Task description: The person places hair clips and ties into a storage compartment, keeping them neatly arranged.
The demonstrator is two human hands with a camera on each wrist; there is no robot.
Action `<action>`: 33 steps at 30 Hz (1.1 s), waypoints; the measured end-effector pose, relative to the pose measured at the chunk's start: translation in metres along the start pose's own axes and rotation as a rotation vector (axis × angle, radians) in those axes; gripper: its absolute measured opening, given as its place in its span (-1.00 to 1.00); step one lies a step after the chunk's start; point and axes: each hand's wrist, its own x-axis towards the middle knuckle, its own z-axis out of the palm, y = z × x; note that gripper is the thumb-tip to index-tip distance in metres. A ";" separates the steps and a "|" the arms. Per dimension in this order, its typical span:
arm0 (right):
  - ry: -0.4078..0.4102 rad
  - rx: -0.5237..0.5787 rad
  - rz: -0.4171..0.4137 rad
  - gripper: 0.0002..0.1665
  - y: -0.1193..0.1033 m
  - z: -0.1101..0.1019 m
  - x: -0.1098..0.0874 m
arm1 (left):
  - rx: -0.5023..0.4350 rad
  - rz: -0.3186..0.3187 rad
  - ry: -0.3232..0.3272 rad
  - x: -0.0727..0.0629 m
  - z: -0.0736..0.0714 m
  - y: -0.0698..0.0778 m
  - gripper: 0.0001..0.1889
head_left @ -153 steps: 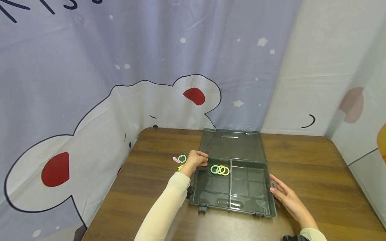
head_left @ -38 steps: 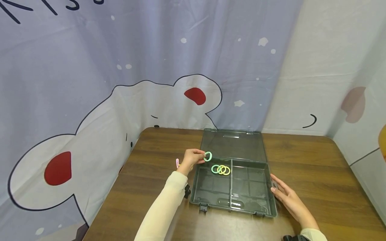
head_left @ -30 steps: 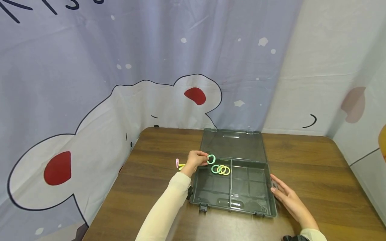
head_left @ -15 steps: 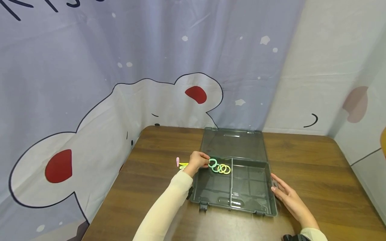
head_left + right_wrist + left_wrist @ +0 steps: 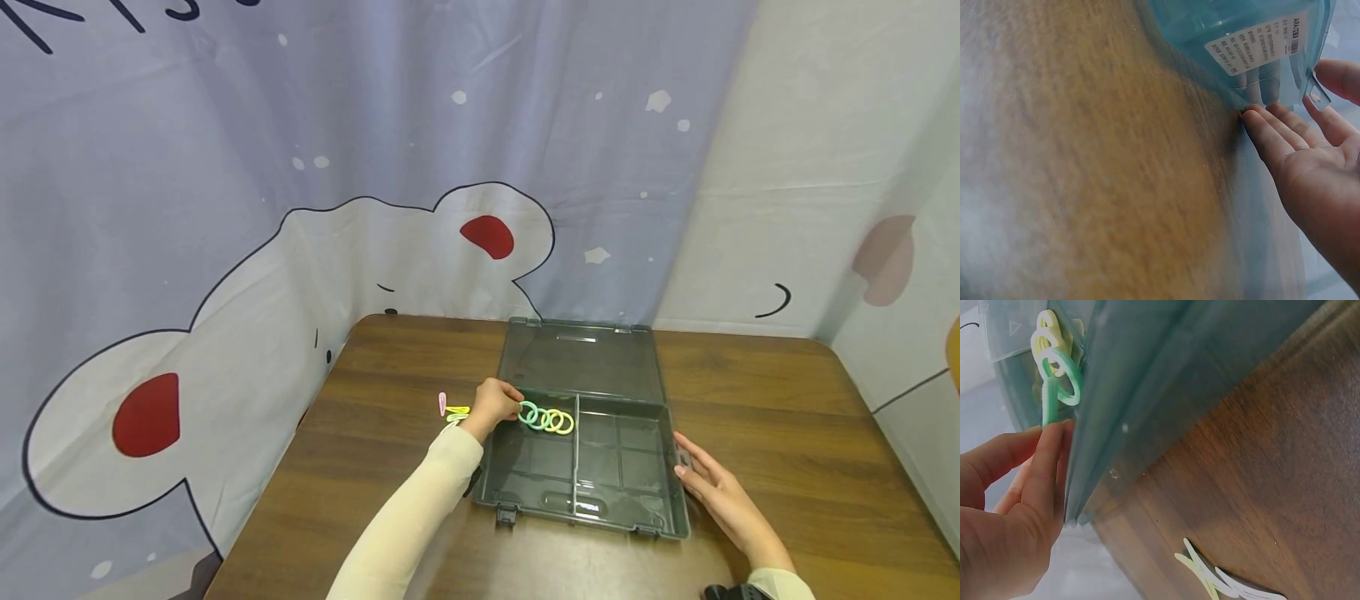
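We judge the likeliest trouble to be the green ring (image 5: 1049, 403) catching the other rings (image 5: 551, 421) and dragging their row askew, since it overlaps the next one; from the left wrist's view we can't tell whether the two merely lap or link. Letting go unevenly could also leave it tipped, and a shove from the right hand (image 5: 723, 496) might slide the box (image 5: 525, 479) across the table (image 5: 360, 483).

Our left hand (image 5: 492, 408) reaches over the box's left wall, its grip pinching the ring by its near edge, in the left compartment towards the back. Our right hand's grip is loose, fingers extended against the box's right side.
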 end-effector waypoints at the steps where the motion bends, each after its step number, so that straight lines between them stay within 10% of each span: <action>1: 0.000 -0.002 0.001 -0.27 0.000 0.000 0.000 | 0.007 0.005 0.000 0.000 0.000 0.000 -0.86; 17: -0.001 -0.001 0.007 -0.27 0.000 0.000 0.000 | -0.008 0.013 -0.004 -0.004 -0.014 0.003 -0.79; 33: 0.000 0.017 -0.024 -0.28 0.003 0.000 0.001 | -0.335 0.050 -0.038 0.001 -0.054 -0.007 -0.74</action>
